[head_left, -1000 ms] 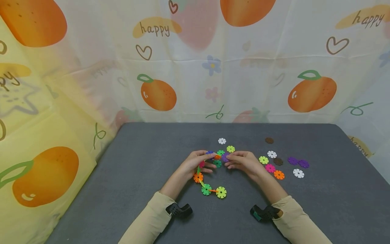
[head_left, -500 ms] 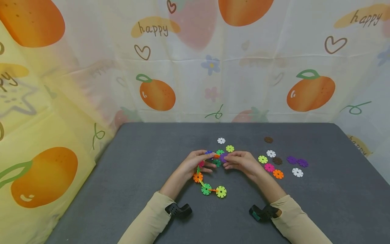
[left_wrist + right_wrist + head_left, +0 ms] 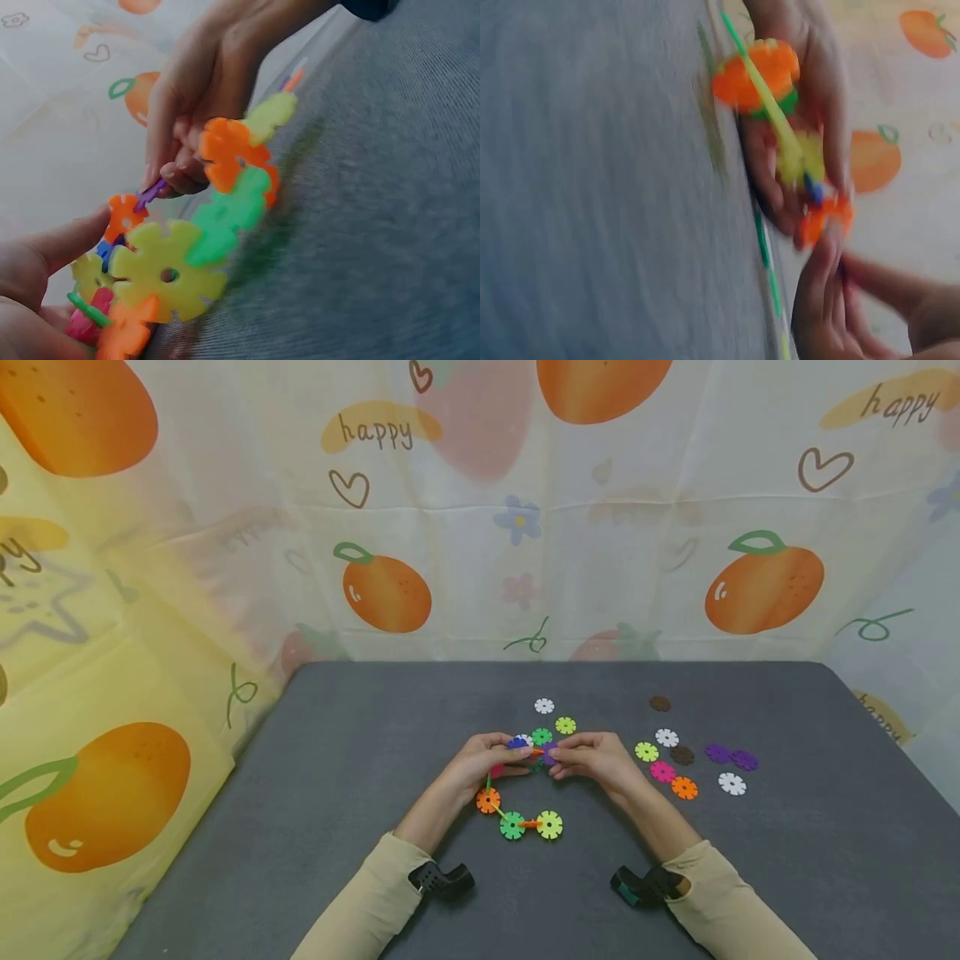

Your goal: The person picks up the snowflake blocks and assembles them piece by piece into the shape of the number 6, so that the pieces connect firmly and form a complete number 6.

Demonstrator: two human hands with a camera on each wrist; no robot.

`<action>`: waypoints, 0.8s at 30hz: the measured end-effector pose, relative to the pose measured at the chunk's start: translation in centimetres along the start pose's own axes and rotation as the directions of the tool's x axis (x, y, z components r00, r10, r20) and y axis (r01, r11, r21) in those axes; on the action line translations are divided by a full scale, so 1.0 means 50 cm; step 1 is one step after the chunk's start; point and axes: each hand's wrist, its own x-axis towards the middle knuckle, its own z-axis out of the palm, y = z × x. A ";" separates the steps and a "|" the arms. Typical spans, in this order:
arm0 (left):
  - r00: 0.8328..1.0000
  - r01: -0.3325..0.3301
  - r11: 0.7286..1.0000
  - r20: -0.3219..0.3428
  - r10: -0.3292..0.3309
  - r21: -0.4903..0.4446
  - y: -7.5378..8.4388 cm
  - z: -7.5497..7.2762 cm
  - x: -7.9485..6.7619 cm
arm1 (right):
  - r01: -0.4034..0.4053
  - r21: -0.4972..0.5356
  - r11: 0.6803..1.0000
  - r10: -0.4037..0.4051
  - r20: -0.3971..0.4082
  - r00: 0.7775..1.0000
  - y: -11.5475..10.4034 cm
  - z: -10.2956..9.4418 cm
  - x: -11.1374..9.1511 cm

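A curved chain of slotted plastic snowflake discs hangs from my left hand (image 3: 480,768), which holds it between thumb and fingers near the blue disc (image 3: 517,743). At that end an orange disc (image 3: 124,216) meets a purple disc (image 3: 152,193). My right hand (image 3: 596,760) pinches the purple disc by its edge, thumb against fingertips. The chain's other end curves below the left hand, through an orange disc (image 3: 488,800) and a green disc (image 3: 512,825), to a yellow disc (image 3: 550,825). Fingers partly cover the pink disc (image 3: 90,315). How deep the purple disc sits in the orange one's slot is unclear.
Loose discs lie flat on the dark grey table (image 3: 360,718). Behind the hands are a white disc (image 3: 543,705), a yellow one (image 3: 566,725) and a green one (image 3: 542,737). Right of the right hand several more lie scattered, including two purple discs (image 3: 731,757) side by side.
The held end of the chain has dipped and turned slightly. Its yellow end has swung a little right and up. My left fingers have drawn closer together; both hands keep their hold.
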 end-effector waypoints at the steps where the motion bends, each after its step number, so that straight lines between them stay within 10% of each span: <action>1: 1.000 -0.008 1.000 -0.005 0.008 0.007 0.000 0.001 0.000 | 0.005 -0.004 1.000 -0.005 -0.014 1.000 0.000 0.002 0.000; 16: 0.997 0.057 0.998 0.053 -0.055 -0.032 0.021 -0.022 -0.006 | -0.055 -0.005 0.998 0.055 0.058 0.997 -0.002 -0.005 0.005; 24: 0.999 0.031 0.999 0.028 -0.031 -0.009 0.022 -0.032 -0.008 | -0.005 -0.203 0.979 0.064 0.286 0.956 0.001 -0.007 0.002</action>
